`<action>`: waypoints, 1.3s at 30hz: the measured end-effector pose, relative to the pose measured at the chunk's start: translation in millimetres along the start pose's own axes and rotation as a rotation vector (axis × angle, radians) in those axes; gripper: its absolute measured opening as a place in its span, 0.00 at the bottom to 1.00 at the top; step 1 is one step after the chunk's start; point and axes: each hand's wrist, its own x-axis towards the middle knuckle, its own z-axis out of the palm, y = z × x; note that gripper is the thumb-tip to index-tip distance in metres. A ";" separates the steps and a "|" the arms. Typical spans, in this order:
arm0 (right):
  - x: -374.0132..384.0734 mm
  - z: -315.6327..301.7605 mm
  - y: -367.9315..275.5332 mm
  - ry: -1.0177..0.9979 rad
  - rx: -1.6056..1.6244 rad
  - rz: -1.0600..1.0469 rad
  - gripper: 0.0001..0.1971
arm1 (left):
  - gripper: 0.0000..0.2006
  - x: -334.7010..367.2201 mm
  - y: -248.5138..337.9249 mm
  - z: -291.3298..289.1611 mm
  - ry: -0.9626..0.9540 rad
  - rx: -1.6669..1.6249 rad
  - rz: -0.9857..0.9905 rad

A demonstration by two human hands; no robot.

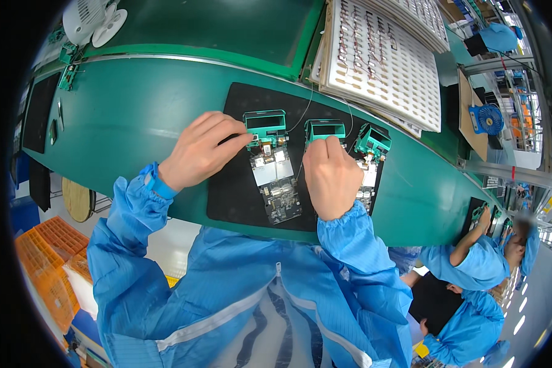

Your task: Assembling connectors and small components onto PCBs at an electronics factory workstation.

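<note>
Three green plastic frames with circuit boards attached lie in a row on a black mat [227, 196]. At the left frame [266, 122], the thumb and fingers of my left hand [205, 149] are pinched together against its left edge. What they hold, if anything, is too small to name. Below that frame extends a circuit board [279, 196] with silver shields. My right hand [332, 178] is closed, fingertips down at the middle frame [326, 127], covering most of its board; whatever is between the fingers is hidden. The right frame [374, 141] sits beside it, untouched.
Stacked white foam trays [386, 73] holding small wired parts stand at the back right. Thin cables run from them toward the frames. A white fan [87, 21] is at the far left, tweezers [60, 113] on the left mat. Co-workers in blue [472, 264] sit at the right.
</note>
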 end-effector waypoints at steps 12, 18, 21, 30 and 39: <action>-14.3 7.5 35.0 0.144 0.849 0.548 0.03 | 0.10 2.8 -14.0 -5.8 0.029 0.116 0.269; -24.0 -14.9 31.8 0.062 0.900 0.480 0.04 | 0.11 6.2 -2.7 8.0 0.108 -0.142 -0.118; -22.5 -22.7 12.8 0.046 0.985 0.343 0.06 | 0.11 17.1 15.4 -1.2 0.180 -0.143 -0.233; -33.8 -81.0 -43.1 -0.067 0.904 0.070 0.07 | 0.10 11.0 115.8 -37.8 0.142 -0.212 -0.234; -182.6 -161.7 78.6 0.066 0.720 0.653 0.11 | 0.24 -100.9 159.9 -29.3 0.165 -0.268 -0.857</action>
